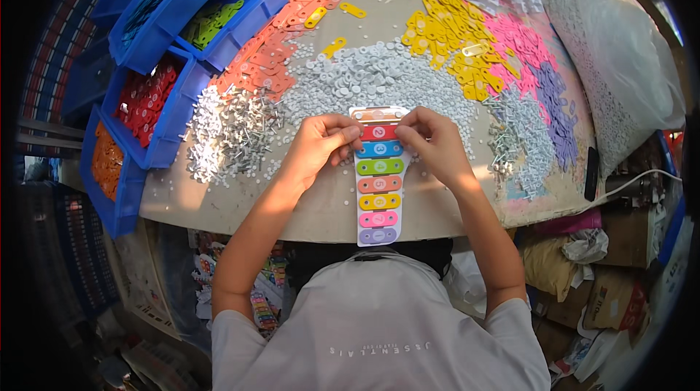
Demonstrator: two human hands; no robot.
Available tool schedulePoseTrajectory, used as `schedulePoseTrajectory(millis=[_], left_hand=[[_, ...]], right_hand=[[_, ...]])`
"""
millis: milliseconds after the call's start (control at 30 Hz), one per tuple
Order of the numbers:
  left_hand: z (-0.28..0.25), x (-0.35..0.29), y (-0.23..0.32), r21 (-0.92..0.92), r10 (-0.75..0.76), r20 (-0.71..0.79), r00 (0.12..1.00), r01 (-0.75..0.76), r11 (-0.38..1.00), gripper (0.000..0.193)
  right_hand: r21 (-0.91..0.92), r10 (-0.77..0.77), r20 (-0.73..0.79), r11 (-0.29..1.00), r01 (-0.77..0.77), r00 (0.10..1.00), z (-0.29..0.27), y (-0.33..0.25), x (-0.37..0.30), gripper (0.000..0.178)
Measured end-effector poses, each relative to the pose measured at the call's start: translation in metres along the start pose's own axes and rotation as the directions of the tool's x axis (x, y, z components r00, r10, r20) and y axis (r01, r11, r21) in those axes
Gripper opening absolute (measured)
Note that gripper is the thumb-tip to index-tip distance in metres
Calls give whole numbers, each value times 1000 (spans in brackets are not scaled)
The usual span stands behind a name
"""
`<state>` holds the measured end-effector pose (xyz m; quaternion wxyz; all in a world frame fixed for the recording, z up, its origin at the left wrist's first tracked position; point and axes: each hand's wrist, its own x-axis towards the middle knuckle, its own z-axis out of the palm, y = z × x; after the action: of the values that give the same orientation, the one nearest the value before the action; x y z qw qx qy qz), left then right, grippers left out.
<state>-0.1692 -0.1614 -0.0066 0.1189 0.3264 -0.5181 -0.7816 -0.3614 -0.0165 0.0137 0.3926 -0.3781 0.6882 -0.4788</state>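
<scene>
A long white card (403, 230) lies upright in front of me at the table's near edge, bearing a column of coloured plastic strips with a round fastener at each end. A red strip (378, 132) is near its top, with a blue strip (380, 149) and a green strip (380, 166) below. My left hand (324, 144) pinches the card's left edge at the red strip's end. At the opposite end, my right hand (435, 144) is closed with thumb and fingertips together on the card. Fingers hide the red strip's ends. Above it is an orange-brown strip (378, 114).
White round caps (364, 74) are heaped beyond the card. Metal pins (233, 128) lie left, more pins (521, 143) right. Salmon (262, 63), yellow (445, 26), pink (521, 44) and purple strips (556, 117) ring them. Blue bins (171, 110) stand left; a plastic bag (605, 55) of caps right.
</scene>
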Motion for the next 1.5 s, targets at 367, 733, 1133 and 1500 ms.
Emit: schedulePoseTrajectory(millis=[367,733,1133,1500], left_hand=[[-1,19,19,217,-164,30,986,154,964,33],[5,26,5,303,-38,1,999,36,952,28],[-24,-22,14,511,411,-85,908,-315,800,28],[-181,-78,15,967,812,-254,525,116,227,11]], right_hand=[[-350,195,145,927,-134,970,-20,-15,26,53],[-330,236,197,930,-162,951,-25,9,30,42],[-575,-223,-234,817,50,946,-43,-5,-10,21],[-891,-426,-397,391,-231,813,-166,65,-66,23]])
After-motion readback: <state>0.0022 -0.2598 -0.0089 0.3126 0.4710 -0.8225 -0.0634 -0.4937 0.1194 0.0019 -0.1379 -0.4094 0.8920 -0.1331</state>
